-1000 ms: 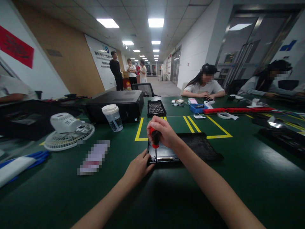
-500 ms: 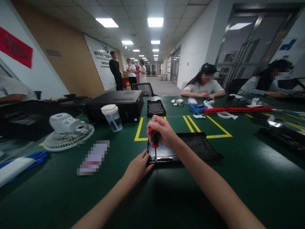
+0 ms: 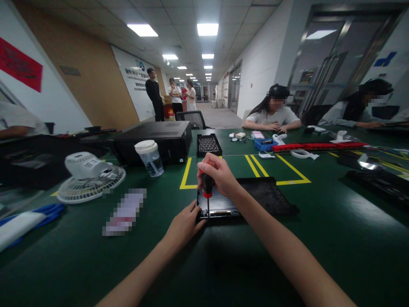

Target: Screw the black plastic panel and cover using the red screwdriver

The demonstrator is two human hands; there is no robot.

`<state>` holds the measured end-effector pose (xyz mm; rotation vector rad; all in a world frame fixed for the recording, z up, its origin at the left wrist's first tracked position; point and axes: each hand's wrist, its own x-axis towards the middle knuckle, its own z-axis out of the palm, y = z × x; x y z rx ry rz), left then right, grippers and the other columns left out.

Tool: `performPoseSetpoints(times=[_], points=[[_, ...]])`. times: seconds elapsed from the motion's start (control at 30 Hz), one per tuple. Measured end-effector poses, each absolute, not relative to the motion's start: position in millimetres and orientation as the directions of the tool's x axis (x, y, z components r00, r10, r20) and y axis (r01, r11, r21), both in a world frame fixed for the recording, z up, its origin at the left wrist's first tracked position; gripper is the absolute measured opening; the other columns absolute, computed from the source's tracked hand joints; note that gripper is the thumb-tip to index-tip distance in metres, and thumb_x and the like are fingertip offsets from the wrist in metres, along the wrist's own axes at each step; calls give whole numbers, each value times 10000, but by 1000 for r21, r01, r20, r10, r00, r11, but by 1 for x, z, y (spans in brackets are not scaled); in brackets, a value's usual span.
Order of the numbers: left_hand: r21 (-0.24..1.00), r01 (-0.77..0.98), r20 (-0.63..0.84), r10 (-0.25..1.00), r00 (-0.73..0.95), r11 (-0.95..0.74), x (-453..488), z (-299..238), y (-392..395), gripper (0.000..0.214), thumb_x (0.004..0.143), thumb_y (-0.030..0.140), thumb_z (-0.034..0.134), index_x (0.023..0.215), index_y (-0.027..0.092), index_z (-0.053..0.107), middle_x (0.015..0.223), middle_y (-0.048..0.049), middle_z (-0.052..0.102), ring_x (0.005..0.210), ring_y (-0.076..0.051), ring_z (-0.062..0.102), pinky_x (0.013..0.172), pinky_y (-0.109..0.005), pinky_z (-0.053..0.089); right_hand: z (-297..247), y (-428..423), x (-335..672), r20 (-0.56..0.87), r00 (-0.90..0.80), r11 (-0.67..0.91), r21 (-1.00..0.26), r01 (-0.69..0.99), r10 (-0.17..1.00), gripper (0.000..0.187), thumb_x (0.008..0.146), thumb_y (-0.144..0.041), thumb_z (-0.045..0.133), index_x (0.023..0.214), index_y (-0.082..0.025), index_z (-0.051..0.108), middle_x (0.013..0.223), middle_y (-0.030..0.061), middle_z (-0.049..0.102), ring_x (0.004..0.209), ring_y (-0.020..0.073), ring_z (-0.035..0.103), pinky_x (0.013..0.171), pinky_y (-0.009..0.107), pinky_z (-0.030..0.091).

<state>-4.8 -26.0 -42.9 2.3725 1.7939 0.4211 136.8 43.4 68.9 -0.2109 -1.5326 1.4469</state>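
Right hand [image 3: 220, 172]: grip wrapped around an upright screwdriver with a red-and-black handle [image 3: 207, 183], its thin shaft pointing down at the near-left part of the panel.
Left hand [image 3: 183, 224]: thumb and fingers spread around the panel's near-left corner, touching it; cannot tell how firm the grip is.
Panel: flat black rectangular panel with raised edges [image 3: 263, 194], lying on the dark green counter [image 3: 153, 264].
Beyond: shallow black tray [image 3: 209, 154] of small round pieces.

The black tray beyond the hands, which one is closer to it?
Right. The right hand, around the screwdriver, is just this side of the tray; the left hand is farther back, at the corner of the panel.
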Motion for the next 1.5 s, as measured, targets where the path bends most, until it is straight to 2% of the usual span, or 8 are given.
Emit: performPoseSetpoints(times=[0.53, 0.83, 1.13, 1.33, 1.5], points=[[253, 923, 143, 955, 260, -289, -4, -43, -26, 264, 824, 359, 500, 1016, 187, 558, 1338, -113, 444, 1101, -255, 541, 916, -370, 445, 72, 36, 139, 521, -334, 435, -849, -301, 785, 299, 762, -381, 588, 687, -199, 362, 532, -80, 416, 409, 81, 492, 393, 223, 491], [256, 928, 124, 961, 247, -271, -5, -43, -25, 281, 819, 373, 506, 1032, 198, 559, 1350, -109, 434, 1124, -260, 527, 932, -376, 436, 70, 33, 138, 504, -232, 473, -863, -178, 832, 313, 745, -418, 591, 675, -209, 369, 516, -63, 399, 448, 90, 441, 410, 207, 396], [266, 922, 135, 958, 255, -283, -3, -41, -26, 248, 818, 353, 512, 1007, 200, 560, 1347, -106, 441, 1111, -255, 538, 928, -373, 436, 74, 27, 137, 564, -127, 565, -824, -30, 816, 339, 778, -411, 547, 630, -206, 322, 525, -55, 345, 489, 92, 389, 459, 214, 316], [259, 925, 127, 960, 251, -276, -4, -43, -26, 258, 820, 363, 505, 1015, 203, 557, 1351, -101, 437, 1120, -255, 531, 923, -373, 440, 73, 26, 135, 662, -26, 656, -736, 169, 749, 384, 802, -414, 527, 595, -193, 290, 526, -61, 267, 487, 78, 285, 483, 219, 245], [266, 925, 127, 961, 246, -271, -4, -44, -25, 263, 809, 353, 521, 1026, 208, 558, 1360, -96, 427, 1123, -255, 530, 940, -382, 428, 74, 25, 135, 695, 9, 676, -701, 227, 719, 395, 808, -404, 520, 576, -190, 282, 522, -63, 256, 496, 81, 272, 507, 229, 235]])
